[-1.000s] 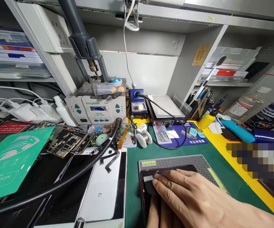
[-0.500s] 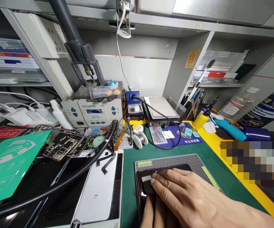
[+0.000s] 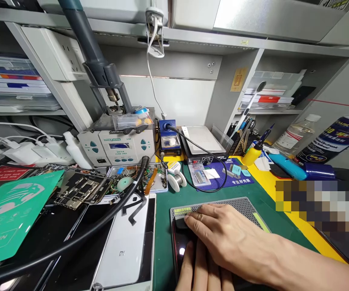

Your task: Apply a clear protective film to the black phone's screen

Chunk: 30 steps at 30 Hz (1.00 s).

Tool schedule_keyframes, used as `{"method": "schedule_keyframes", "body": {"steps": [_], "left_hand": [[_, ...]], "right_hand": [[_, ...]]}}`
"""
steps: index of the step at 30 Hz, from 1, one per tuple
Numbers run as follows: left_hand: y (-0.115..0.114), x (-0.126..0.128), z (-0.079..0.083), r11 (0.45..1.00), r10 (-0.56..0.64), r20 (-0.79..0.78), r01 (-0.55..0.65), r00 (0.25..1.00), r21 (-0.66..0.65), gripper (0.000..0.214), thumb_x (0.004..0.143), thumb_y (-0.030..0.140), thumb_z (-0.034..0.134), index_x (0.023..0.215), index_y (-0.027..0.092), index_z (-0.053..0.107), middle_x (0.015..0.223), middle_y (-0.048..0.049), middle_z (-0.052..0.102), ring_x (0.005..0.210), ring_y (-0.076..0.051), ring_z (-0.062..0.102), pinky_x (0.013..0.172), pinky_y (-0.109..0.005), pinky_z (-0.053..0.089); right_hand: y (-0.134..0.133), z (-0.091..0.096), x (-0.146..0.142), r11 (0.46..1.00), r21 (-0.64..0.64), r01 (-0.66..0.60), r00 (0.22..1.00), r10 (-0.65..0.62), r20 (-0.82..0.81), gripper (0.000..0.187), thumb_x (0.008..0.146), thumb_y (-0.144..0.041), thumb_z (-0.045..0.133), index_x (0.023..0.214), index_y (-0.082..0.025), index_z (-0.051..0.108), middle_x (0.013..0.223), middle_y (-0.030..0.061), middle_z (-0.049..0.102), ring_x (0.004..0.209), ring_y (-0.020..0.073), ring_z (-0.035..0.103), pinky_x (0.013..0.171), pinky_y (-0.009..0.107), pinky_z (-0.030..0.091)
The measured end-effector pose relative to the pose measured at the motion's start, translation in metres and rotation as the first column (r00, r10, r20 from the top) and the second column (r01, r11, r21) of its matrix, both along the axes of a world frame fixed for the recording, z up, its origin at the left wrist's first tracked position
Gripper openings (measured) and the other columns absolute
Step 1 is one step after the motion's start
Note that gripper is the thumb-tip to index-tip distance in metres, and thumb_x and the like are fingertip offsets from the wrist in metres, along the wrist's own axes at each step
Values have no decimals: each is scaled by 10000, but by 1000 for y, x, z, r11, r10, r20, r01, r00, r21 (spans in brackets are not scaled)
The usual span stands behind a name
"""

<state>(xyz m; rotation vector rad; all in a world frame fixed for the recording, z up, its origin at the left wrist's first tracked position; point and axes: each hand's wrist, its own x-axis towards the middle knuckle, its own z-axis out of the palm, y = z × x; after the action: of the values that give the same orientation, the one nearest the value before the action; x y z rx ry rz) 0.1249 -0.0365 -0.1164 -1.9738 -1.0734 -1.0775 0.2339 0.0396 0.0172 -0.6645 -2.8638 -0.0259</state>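
A black phone [image 3: 181, 241] with a glossy face and a thin red edge lies on a grey perforated non-slip pad [image 3: 247, 206]. My right hand [image 3: 223, 232] reaches in from the right, closed over a dark flat squeegee [image 3: 183, 223] near the phone's far end. Only the left end of this squeegee shows past my fingertips. Close below, my left hand [image 3: 203, 268] rests its stretched fingers flat on the phone. Its palm is out of frame, and my right hand partly covers its fingers.
Left of the pad lie a white phone back [image 3: 124, 246], loose circuit boards [image 3: 79, 188] and a thick black hose [image 3: 95, 226]. Behind stand a solder spool [image 3: 177, 180], a hot-air station [image 3: 118, 145] and a heating plate [image 3: 204, 141]. A yellow bottle [image 3: 251, 153] stands right.
My right hand has slid away from me and slightly left with the squeegee, toward the phone's far edge. My left fingers stay on the phone. The camera view has shifted slightly.
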Motion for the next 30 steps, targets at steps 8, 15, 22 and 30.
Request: {"method": "schedule_keyframes", "body": {"steps": [8, 15, 22, 30], "left_hand": [[5, 10, -11, 1000, 3, 48, -4, 999, 22, 139, 910, 250, 585, 921, 133, 659, 1070, -96, 793, 1243, -338, 630, 1224, -580, 301], [4, 19, -16, 997, 44, 152, -54, 987, 63, 140, 901, 225, 573, 843, 145, 672, 889, -64, 791, 1311, -369, 565, 1194, -617, 355], [6, 25, -23, 994, 73, 193, -86, 978, 61, 219, 928, 260, 544, 886, 140, 722, 826, -48, 777, 1334, -363, 543, 1205, -598, 355], [9, 14, -13, 994, 33, 241, -58, 970, 97, 202, 920, 122, 507, 805, 132, 673, 877, -54, 791, 1379, -335, 484, 1218, -499, 374]], "right_hand": [[2, 13, 33, 973, -58, 225, 956, -232, -178, 252, 957, -56, 441, 1015, -139, 672, 842, 82, 694, 719, 191, 618, 642, 306, 519], [-39, 9, 42, 979, 170, 110, 990, -93, -105, 337, 1004, -122, 383, 1143, -147, 689, 1069, 120, 780, 932, 228, 714, 806, 322, 578], [-34, 13, 31, 976, 194, 100, 991, -80, -106, 422, 1042, -136, 299, 1135, -92, 709, 1094, 143, 782, 939, 236, 723, 803, 333, 587], [-7, -8, 25, 998, 15, 69, 993, -67, -94, 317, 973, -53, 425, 1189, -28, 656, 992, 155, 770, 807, 255, 684, 706, 386, 604]]}}
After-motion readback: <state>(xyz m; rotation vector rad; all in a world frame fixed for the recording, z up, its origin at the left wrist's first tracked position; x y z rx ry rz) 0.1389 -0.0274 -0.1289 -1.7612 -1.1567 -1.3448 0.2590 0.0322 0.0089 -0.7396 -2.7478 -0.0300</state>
